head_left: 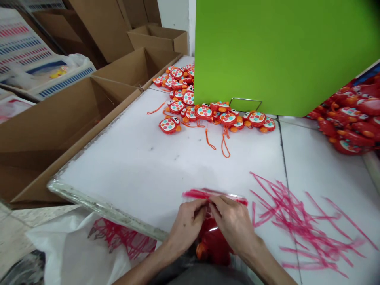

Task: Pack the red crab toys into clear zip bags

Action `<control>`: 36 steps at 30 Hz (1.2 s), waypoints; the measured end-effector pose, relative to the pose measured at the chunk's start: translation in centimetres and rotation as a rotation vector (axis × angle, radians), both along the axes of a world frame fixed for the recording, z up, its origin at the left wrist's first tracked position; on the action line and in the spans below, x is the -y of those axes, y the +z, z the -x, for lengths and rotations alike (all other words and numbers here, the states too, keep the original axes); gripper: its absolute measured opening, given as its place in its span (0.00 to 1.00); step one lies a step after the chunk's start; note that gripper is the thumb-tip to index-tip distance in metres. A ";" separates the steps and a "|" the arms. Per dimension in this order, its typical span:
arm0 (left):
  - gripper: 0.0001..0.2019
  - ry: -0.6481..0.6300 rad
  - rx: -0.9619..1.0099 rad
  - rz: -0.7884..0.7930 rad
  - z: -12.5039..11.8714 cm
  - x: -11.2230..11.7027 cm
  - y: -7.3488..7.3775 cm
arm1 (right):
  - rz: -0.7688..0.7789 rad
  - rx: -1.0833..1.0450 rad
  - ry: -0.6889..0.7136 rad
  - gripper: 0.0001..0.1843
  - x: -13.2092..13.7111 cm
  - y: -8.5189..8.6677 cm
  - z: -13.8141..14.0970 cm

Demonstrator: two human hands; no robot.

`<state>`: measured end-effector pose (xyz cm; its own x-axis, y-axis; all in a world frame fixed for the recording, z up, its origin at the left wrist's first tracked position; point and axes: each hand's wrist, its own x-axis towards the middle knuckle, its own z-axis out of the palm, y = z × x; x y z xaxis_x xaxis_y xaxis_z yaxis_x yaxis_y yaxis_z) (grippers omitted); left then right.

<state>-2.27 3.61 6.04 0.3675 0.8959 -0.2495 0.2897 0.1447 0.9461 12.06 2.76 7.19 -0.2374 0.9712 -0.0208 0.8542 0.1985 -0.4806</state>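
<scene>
Clear pink-banded plastic bag, glossy red toy inside, at six o'clock on my remote feed: left hand and right hand pinch its upper edge; I judge it light, slippery, best held there. Thin pink strips, four o'clock.

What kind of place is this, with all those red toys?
Probably a toy packing workshop: many matching red toys lie on a white table, with open cardboard boxes beside it.

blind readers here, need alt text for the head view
A person's left hand and right hand grip a clear plastic bag containing a red toy at a white table. Pink strips lie scattered at right; red dotted toys lie near a green panel.
</scene>
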 end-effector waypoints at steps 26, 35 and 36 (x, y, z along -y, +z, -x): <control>0.11 0.001 -0.152 -0.006 0.5 0.5 -0.6 | -0.039 -0.137 -0.302 0.07 0.2 0.0 -5.3; 0.08 0.003 0.013 0.110 0.5 0.0 -1.1 | 0.000 -0.101 -0.182 0.06 1.6 0.9 -4.5; 0.09 -0.014 -0.014 0.080 0.3 -0.1 -0.8 | -0.018 -0.072 -0.146 0.05 1.2 0.8 -2.9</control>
<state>-2.58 3.75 5.27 0.3757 0.8677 -0.3256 0.3052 0.2159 0.9275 14.96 1.51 7.99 -0.0940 0.9955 0.0090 0.8381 0.0840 -0.5390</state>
